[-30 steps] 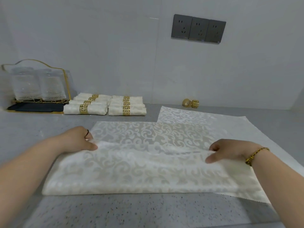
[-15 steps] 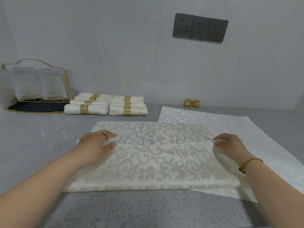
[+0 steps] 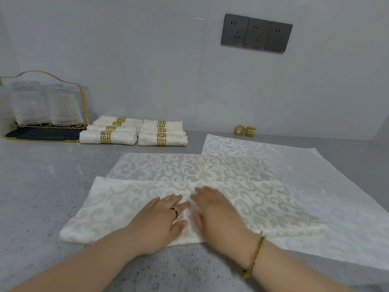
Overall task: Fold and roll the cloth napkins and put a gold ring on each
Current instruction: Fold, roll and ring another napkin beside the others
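Both hands, left (image 3: 160,220) and right (image 3: 212,209), press flat and open on the folded napkin (image 3: 263,203), holding nothing; cloth looks soft, light, slippery, best pinched at the edge.

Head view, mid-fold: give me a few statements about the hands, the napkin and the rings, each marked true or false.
1. The left hand and the right hand lie flat, side by side, on the napkin. True.
2. The right hand holds a gold ring. False: it holds nothing; the loose gold rings sit far back by the wall.
3. The rolled napkins wearing rings are stacked beside the glass rack. True.
4. The napkin under the hands is rolled up. False: it is folded flat, with a far strip left uncovered.
5. A second napkin lies spread flat on the right. True.
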Demonstrator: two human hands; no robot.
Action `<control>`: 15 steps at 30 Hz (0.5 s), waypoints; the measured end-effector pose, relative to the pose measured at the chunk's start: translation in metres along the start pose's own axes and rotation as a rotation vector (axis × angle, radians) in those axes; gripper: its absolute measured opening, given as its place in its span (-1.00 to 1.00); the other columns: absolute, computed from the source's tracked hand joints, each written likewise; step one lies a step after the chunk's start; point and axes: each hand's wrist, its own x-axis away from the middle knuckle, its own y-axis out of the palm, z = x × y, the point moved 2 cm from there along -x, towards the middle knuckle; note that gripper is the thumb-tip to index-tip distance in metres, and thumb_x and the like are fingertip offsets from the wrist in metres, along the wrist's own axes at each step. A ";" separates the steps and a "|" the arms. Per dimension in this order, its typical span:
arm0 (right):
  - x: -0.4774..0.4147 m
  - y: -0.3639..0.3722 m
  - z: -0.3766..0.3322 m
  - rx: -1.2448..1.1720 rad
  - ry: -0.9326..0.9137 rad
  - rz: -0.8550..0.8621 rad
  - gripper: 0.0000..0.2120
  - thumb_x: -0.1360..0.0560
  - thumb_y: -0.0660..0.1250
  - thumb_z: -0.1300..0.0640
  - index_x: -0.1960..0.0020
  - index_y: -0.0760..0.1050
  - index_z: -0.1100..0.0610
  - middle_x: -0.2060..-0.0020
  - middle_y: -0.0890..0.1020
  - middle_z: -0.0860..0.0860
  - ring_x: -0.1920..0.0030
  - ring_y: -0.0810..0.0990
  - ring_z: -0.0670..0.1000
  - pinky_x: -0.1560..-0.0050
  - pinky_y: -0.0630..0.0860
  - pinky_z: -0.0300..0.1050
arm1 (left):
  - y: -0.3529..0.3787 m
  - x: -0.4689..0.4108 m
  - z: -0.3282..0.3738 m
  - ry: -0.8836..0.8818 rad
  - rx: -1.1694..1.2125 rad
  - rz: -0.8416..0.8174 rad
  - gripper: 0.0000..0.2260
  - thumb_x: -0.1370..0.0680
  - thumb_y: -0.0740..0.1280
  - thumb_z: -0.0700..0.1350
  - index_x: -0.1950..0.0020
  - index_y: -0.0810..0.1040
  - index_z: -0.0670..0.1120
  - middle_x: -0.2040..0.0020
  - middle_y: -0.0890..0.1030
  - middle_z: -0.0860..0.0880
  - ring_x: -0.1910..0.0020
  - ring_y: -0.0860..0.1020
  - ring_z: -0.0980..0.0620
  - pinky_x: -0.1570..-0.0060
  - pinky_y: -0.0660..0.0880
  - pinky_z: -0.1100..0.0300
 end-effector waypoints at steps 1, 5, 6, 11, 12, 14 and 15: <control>0.002 0.009 -0.010 -0.030 -0.026 -0.086 -0.29 -0.43 -0.22 -0.16 -0.33 0.38 0.20 -0.34 0.42 0.11 -0.36 0.37 0.07 -0.39 0.21 -0.09 | -0.001 -0.001 0.000 -0.002 0.000 -0.007 -0.16 -0.32 -0.31 0.47 -0.50 -0.05 0.07 -0.52 -0.12 0.10 -0.48 -0.14 0.18 -0.30 -0.28 0.33; 0.014 0.013 0.006 -0.066 0.164 -0.399 0.10 -0.04 -0.49 -0.37 -0.51 -0.18 0.09 -0.51 -0.15 0.00 -0.50 -0.20 -0.03 -0.44 -0.28 -0.10 | -0.006 -0.003 -0.022 -0.053 -0.021 -0.066 -0.01 -0.14 -0.44 0.54 -0.49 -0.08 0.14 -0.51 -0.11 0.14 -0.48 -0.14 0.16 -0.36 -0.24 0.28; 0.015 0.010 0.017 -0.049 0.215 -0.418 0.06 -0.09 -0.46 -0.38 -0.51 -0.20 0.08 -0.51 -0.18 -0.01 -0.50 -0.22 -0.02 -0.44 -0.29 -0.07 | -0.010 -0.003 -0.034 -0.104 -0.023 -0.064 -0.09 -0.22 -0.39 0.52 -0.49 -0.08 0.13 -0.51 -0.11 0.13 -0.49 -0.13 0.15 -0.39 -0.22 0.25; 0.032 -0.008 0.091 0.083 0.516 -0.432 -0.36 -0.57 -0.18 -0.22 -0.50 -0.22 0.11 -0.51 -0.18 0.05 -0.50 -0.19 0.04 -0.47 -0.19 0.03 | -0.031 0.000 -0.106 -0.409 -0.050 -0.027 -0.46 -0.57 -0.08 0.21 -0.50 -0.09 0.06 -0.53 -0.10 0.05 -0.50 -0.08 0.07 -0.44 -0.10 0.14; 0.036 -0.010 0.104 0.100 0.566 -0.433 -0.36 -0.57 -0.17 -0.21 -0.50 -0.21 0.12 -0.51 -0.16 0.06 -0.51 -0.17 0.05 -0.47 -0.17 0.03 | -0.033 0.001 -0.115 -0.446 -0.043 -0.037 -0.46 -0.58 -0.09 0.20 -0.51 -0.10 0.04 -0.53 -0.11 0.04 -0.50 -0.08 0.06 -0.44 -0.10 0.14; 0.038 -0.016 0.123 0.125 0.643 -0.427 -0.39 -0.58 -0.15 -0.20 -0.49 -0.05 0.15 -0.51 -0.02 0.09 -0.50 -0.05 0.09 -0.46 -0.05 0.03 | -0.034 0.001 -0.122 -0.480 -0.035 -0.040 -0.48 -0.59 -0.10 0.18 -0.51 -0.10 0.03 -0.53 -0.10 0.04 -0.50 -0.09 0.06 -0.44 -0.11 0.13; 0.037 -0.019 0.128 0.124 0.663 -0.408 -0.45 -0.58 -0.11 -0.18 -0.41 0.13 0.17 -0.46 0.13 0.10 -0.47 0.08 0.12 -0.42 0.07 0.03 | -0.033 0.000 -0.123 -0.481 -0.038 -0.031 -0.48 -0.59 -0.10 0.17 -0.51 -0.10 0.03 -0.53 -0.09 0.04 -0.50 -0.08 0.06 -0.44 -0.11 0.13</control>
